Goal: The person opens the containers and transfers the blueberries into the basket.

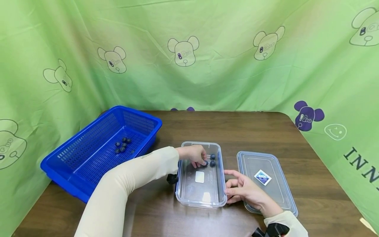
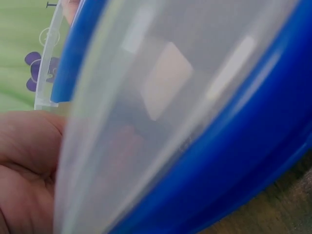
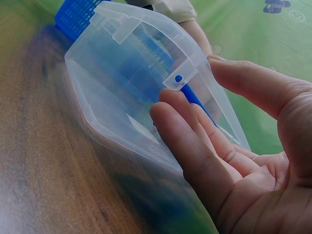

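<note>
A clear plastic food container stands on the table, holding a few dark blueberries toward its far right. My left hand reaches down inside it, fingertips pinching a blueberry close to the others. In the left wrist view, part of the left hand shows beside the clear wall, and the fingertips are hidden. My right hand touches the container's right side with extended fingers. The right wrist view shows its thumb at the rim and its fingers along the wall.
A blue perforated basket sits at the left with several more blueberries in it. The container's clear lid with a blue-and-white label lies at the right, partly under the right hand. A green printed cloth hangs behind the table.
</note>
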